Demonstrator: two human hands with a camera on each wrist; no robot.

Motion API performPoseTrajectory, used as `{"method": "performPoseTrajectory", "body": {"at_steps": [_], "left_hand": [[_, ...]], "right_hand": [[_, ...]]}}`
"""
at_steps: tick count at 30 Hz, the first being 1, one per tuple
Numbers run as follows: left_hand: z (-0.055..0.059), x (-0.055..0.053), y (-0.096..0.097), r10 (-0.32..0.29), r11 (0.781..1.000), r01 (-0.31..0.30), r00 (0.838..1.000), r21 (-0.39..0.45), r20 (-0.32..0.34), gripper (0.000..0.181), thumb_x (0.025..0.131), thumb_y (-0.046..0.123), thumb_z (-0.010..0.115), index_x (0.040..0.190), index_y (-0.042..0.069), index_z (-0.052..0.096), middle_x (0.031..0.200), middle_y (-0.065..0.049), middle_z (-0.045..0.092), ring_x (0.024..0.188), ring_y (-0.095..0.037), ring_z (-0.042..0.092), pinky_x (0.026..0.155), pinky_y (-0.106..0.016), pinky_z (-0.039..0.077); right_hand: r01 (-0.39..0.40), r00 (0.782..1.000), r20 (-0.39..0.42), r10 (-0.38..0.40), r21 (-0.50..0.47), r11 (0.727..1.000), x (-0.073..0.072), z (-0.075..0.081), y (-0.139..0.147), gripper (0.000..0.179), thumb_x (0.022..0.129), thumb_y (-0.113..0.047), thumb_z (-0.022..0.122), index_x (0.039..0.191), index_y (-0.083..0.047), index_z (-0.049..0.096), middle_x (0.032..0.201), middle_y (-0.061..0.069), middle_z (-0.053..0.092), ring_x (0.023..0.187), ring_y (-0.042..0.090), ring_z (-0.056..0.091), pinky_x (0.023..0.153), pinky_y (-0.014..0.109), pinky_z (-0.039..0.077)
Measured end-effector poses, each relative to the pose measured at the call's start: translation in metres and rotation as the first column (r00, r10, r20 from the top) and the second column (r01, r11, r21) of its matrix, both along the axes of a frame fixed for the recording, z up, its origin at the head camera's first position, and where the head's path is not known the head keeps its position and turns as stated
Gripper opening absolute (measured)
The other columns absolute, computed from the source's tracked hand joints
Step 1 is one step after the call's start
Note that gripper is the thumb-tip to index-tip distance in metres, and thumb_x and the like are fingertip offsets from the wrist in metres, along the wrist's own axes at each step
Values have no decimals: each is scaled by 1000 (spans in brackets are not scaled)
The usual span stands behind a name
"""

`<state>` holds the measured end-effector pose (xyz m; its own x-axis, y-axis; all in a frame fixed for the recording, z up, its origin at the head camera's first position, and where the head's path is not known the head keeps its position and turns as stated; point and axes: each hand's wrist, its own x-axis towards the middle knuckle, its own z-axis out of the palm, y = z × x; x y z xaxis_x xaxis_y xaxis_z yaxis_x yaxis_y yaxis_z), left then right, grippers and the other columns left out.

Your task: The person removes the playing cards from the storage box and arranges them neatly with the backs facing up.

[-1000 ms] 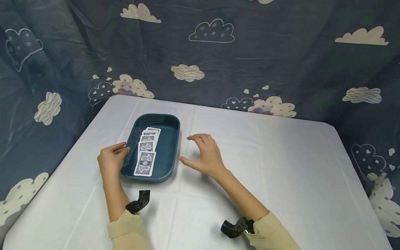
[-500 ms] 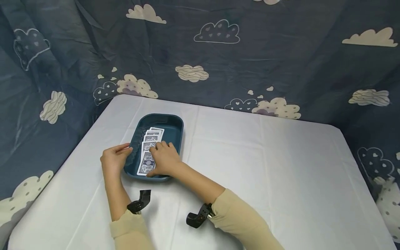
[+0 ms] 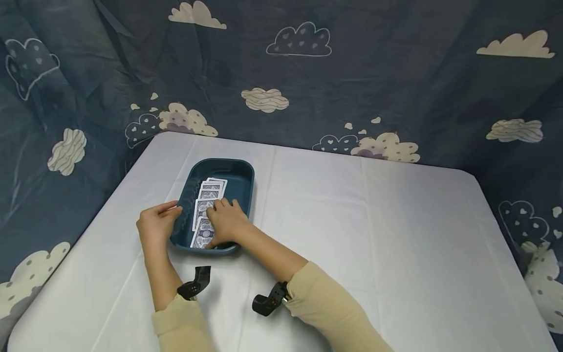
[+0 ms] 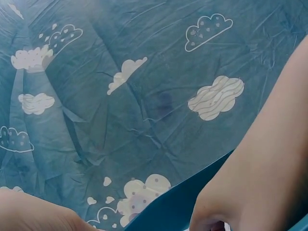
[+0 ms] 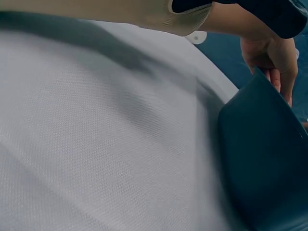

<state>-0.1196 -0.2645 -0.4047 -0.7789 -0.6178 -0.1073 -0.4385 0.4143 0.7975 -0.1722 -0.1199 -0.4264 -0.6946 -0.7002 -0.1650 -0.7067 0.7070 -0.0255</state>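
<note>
A dark teal rectangular tray (image 3: 237, 183) stands on the white-covered table. Inside it, several blue-backed playing cards (image 3: 211, 193) lie in an overlapping row. My left hand (image 3: 156, 227) pinches the tray's left rim between thumb and fingers; the right wrist view shows that left hand (image 5: 276, 60) at the rim of the tray (image 5: 260, 159). Reaching in over the near right side, my right hand (image 3: 229, 222) grips the nearest card (image 3: 202, 234), its thumb at the near end and its fingertips toward the far end. Part of that card is hidden under the hand.
The white tablecloth (image 3: 325, 225) stretches to the right of the tray. Behind the table hangs a dark blue curtain (image 3: 299, 117) with a cloud print. A black camera mount sits on each wrist (image 3: 193, 283).
My right hand has moved left into the tray and taken hold of the nearest card, which has shifted slightly toward me. The left hand stays on the rim.
</note>
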Motion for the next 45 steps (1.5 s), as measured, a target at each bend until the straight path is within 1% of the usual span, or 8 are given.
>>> {"method": "performPoseTrajectory", "body": {"at_steps": [6, 11, 16, 21, 27, 35, 40, 45], "left_hand": [[3, 0, 2, 0, 1000, 0, 1000, 17, -13, 31, 86, 18, 65, 112, 3, 66, 105, -19, 66, 100, -31, 62, 84, -40, 46], [2, -1, 2, 1, 1000, -1, 1000, 16, -15, 30, 86, 18, 65, 112, 3, 67, 104, -18, 66, 100, -30, 63, 84, -40, 46], [1, -2, 1, 23, 1000, -23, 1000, 14, -17, 29, 85, 17, 65, 110, 3, 68, 100, -16, 68, 97, -28, 64, 82, -41, 47], [4, 1, 0, 10, 999, -10, 1000, 31, 0, 30, 86, 16, 63, 112, 2, 66, 105, -18, 66, 102, -29, 62, 86, -41, 46], [3, 1, -1, 34, 999, -34, 999, 31, 9, 29, 84, 16, 65, 109, 1, 67, 101, -18, 67, 97, -29, 64, 81, -41, 48], [5, 1, -3, -2, 1000, 2, 1000, 26, -6, 31, 84, 17, 66, 111, 2, 67, 103, -17, 65, 102, -27, 62, 86, -38, 46], [3, 0, -4, -3, 1000, 3, 1000, 28, 0, 32, 83, 17, 67, 111, 2, 67, 103, -17, 66, 101, -27, 62, 86, -37, 46], [-1, 0, -3, 2, 999, -1, 1000, 42, -6, 32, 83, 17, 68, 111, 2, 67, 102, -17, 66, 98, -25, 64, 85, -37, 46]], "right_hand": [[-35, 999, 10, 36, -69, 997, -1, 2, 3, 80, 60, -68, 71, 118, -15, 54, 118, -1, 52, 108, 15, 44, 90, 36, 36], [-51, 999, 6, 52, -122, 991, -1, 5, 5, 81, 57, -64, 75, 119, -17, 55, 115, -2, 52, 107, 15, 43, 93, 34, 33], [-88, 996, -4, 88, -105, 991, 0, 7, 5, 89, 58, -63, 76, 129, -16, 51, 118, 0, 49, 113, 17, 39, 100, 38, 28], [-170, 985, -50, 166, -77, 982, -1, 6, 4, 88, 61, -61, 75, 132, -18, 48, 120, -1, 48, 114, 15, 39, 98, 36, 30], [-236, 969, -84, 231, -55, 970, 0, 5, 4, 85, 63, -58, 75, 132, -16, 48, 123, 0, 48, 113, 15, 38, 95, 34, 33], [-289, 957, -59, 284, -96, 953, -3, 4, 4, 83, 67, -50, 75, 135, -13, 46, 129, -1, 47, 122, 14, 38, 102, 31, 31], [-260, 965, -54, 255, -105, 960, -3, 3, 4, 84, 64, -51, 77, 133, -13, 48, 128, 1, 48, 119, 15, 39, 99, 30, 33], [-208, 969, -169, 180, -167, 964, -5, 10, 10, 91, 60, -66, 70, 132, -14, 49, 126, 2, 48, 116, 17, 41, 94, 34, 34]]}}
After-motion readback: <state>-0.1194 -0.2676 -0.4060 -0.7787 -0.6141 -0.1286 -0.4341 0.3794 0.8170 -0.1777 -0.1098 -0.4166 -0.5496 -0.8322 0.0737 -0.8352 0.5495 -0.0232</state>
